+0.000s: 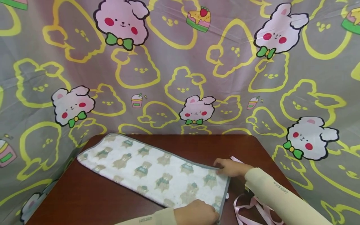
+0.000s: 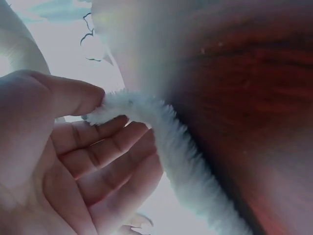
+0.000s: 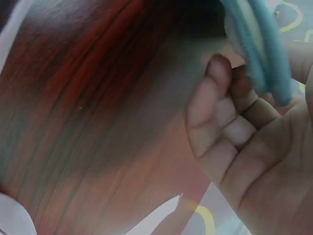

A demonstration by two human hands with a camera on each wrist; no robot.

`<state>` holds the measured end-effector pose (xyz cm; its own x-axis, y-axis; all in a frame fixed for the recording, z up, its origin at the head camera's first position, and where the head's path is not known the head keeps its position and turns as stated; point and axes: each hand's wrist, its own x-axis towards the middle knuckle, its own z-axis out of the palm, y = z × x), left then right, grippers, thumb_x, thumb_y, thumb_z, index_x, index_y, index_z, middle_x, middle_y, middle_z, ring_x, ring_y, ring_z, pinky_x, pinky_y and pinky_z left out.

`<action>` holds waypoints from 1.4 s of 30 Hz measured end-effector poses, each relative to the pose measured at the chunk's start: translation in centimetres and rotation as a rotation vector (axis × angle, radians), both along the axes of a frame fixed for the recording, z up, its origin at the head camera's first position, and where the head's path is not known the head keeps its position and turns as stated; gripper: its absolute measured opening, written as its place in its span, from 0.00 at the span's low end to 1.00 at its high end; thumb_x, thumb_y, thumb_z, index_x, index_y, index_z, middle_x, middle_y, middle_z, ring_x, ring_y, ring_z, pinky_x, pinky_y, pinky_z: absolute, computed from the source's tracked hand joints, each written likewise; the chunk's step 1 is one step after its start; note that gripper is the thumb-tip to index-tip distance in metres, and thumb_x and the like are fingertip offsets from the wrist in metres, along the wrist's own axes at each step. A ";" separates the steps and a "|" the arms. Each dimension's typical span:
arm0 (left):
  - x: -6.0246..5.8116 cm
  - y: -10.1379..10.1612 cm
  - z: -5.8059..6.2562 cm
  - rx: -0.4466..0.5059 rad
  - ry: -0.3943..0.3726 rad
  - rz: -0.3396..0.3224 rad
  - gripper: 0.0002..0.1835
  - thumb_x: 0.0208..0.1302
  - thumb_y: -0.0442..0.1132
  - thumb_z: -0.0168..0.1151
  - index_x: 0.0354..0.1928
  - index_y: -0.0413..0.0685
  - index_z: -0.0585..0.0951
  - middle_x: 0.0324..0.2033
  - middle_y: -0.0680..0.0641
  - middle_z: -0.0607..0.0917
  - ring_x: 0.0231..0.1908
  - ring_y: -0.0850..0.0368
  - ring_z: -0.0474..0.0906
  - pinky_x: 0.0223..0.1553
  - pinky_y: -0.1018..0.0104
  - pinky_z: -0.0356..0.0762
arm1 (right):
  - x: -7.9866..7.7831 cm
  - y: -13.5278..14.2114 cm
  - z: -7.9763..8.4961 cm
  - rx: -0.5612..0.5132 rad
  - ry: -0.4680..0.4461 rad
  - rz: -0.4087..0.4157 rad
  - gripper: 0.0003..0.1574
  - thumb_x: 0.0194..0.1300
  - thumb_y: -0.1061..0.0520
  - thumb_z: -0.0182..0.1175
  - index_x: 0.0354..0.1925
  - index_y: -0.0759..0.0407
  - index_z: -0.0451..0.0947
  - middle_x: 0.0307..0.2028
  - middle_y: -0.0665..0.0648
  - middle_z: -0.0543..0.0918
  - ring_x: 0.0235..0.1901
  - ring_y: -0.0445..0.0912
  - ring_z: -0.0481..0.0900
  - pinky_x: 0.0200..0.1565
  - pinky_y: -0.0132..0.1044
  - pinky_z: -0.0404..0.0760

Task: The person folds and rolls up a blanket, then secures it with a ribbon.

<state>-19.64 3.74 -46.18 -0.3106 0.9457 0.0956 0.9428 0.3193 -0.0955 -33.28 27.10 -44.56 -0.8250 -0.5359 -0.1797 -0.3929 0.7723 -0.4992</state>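
A white fleecy cloth with bear prints and a grey edging lies folded in a long strip, slanting across the dark wooden table. At its near right corner my left hand pinches the edge; the left wrist view shows the fluffy cloth between thumb and fingers. My right hand holds the far right corner. In the right wrist view the blue-grey edging appears as stacked layers between that thumb and the curled fingers.
A pink ribbon lies in loops on the right of the table, under and beside the right forearm. A patterned curtain hangs behind the table and along both sides.
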 end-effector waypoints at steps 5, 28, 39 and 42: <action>0.2 -0.5 0.5 0.055 0.001 0.007 0.10 0.64 0.53 0.63 0.26 0.63 0.79 0.20 0.65 0.75 0.13 0.74 0.62 0.13 0.77 0.58 | -0.3 0.2 0.0 -0.061 -0.022 0.002 0.21 0.69 0.53 0.59 0.56 0.61 0.72 0.52 0.59 0.77 0.54 0.56 0.75 0.52 0.56 0.72; 0.1 -1.4 2.7 0.202 -0.127 -0.009 0.16 0.69 0.47 0.59 0.21 0.59 0.71 0.16 0.65 0.67 0.17 0.76 0.61 0.17 0.80 0.59 | -1.3 1.2 2.0 -0.293 -0.277 0.046 0.26 0.56 0.73 0.38 0.39 0.63 0.82 0.30 0.55 0.78 0.21 0.42 0.70 0.23 0.37 0.72; -0.3 -2.3 4.1 0.349 -0.226 -0.003 0.14 0.70 0.47 0.57 0.23 0.59 0.73 0.18 0.67 0.68 0.20 0.80 0.61 0.23 0.85 0.61 | -2.2 2.6 3.1 -0.260 -0.249 0.125 0.26 0.51 0.77 0.60 0.44 0.55 0.84 0.39 0.54 0.85 0.36 0.49 0.80 0.37 0.40 0.81; -0.5 -2.8 4.7 0.414 -0.272 -0.015 0.12 0.71 0.46 0.56 0.26 0.59 0.74 0.20 0.67 0.69 0.21 0.81 0.61 0.25 0.86 0.63 | -2.3 2.6 3.1 -0.286 -0.269 0.111 0.20 0.55 0.70 0.66 0.46 0.55 0.83 0.40 0.55 0.83 0.37 0.49 0.78 0.38 0.42 0.81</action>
<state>-20.11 0.98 -41.49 -0.3631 0.8501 0.3814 0.9207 0.2646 0.2868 -35.58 29.68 -41.51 -0.7033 -0.6787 -0.2115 -0.2925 0.5474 -0.7841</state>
